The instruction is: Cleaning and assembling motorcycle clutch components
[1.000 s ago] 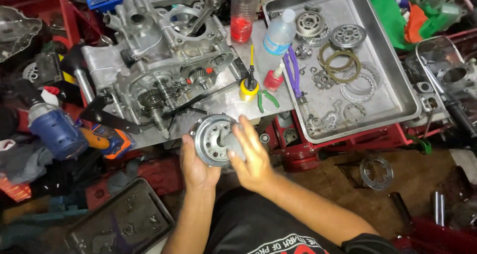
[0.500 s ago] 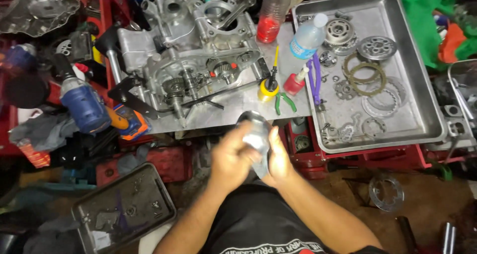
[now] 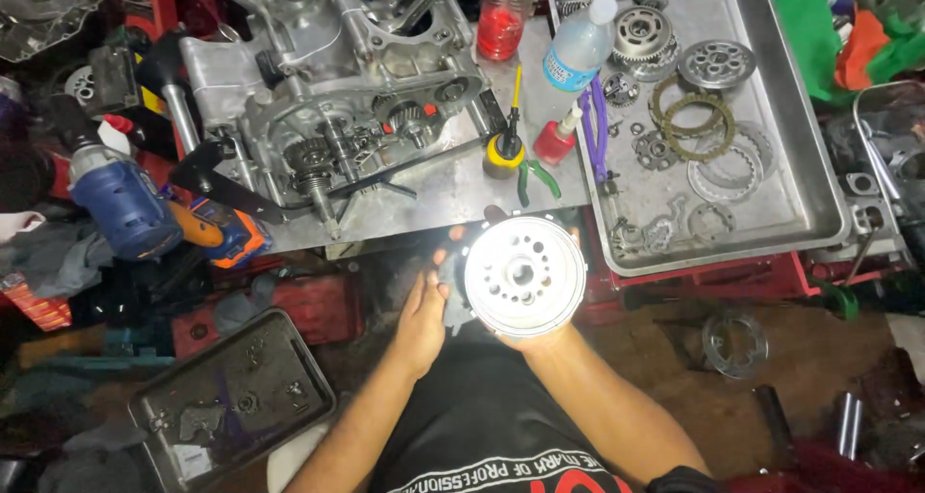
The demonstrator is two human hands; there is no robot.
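Note:
Both of my hands hold a round, bright metal clutch drum (image 3: pixel 524 274) with a ring of holes in its face, just below the edge of the metal work plate (image 3: pixel 453 189). My left hand (image 3: pixel 424 318) grips its left rim. My right hand (image 3: pixel 540 337) supports it from underneath and is mostly hidden by the drum. An open engine case (image 3: pixel 332 88) with exposed gears and shafts sits on the plate, up and to the left of the drum.
A steel tray (image 3: pixel 805 180) at the right holds clutch plates, friction rings and gears. Nearby stand a spray bottle (image 3: pixel 576 54), a red-liquid bottle (image 3: pixel 501 16), a screwdriver (image 3: pixel 509 132) and green pliers (image 3: pixel 533 178). A blue power tool (image 3: pixel 130 204) lies left. A dark tray (image 3: pixel 231 397) lies lower left.
The drum was edge-on between my hands half a second ago; its flat holed face is turned up toward the camera now. The view has shifted slightly.

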